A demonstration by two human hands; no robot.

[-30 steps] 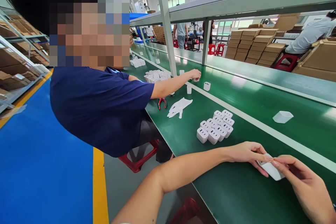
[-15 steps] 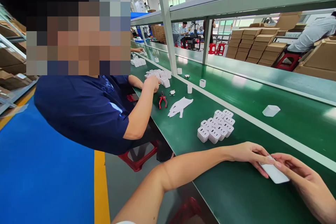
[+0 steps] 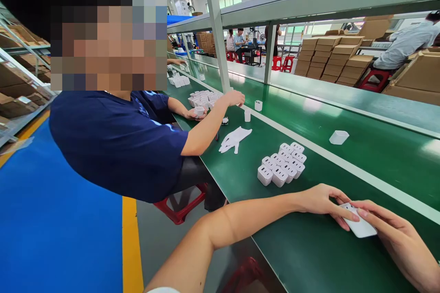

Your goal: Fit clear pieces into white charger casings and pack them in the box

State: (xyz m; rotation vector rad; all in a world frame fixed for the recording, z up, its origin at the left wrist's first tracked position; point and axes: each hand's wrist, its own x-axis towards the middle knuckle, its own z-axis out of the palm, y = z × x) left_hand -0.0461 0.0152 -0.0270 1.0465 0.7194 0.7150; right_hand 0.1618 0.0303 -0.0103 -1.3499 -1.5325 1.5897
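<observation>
One loose case (image 3: 338, 137) has slid farther off. Your left hand (image 3: 325, 199) and right hand (image 3: 397, 230) both grasp a white box (image 3: 361, 228).

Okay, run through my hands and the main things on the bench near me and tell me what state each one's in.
Left hand, closed on the held block
Right hand, closed on it too
Held block, gripped between both
Slotted white blocks, clustered, slots up
White glove, lying flat, unworn
</observation>
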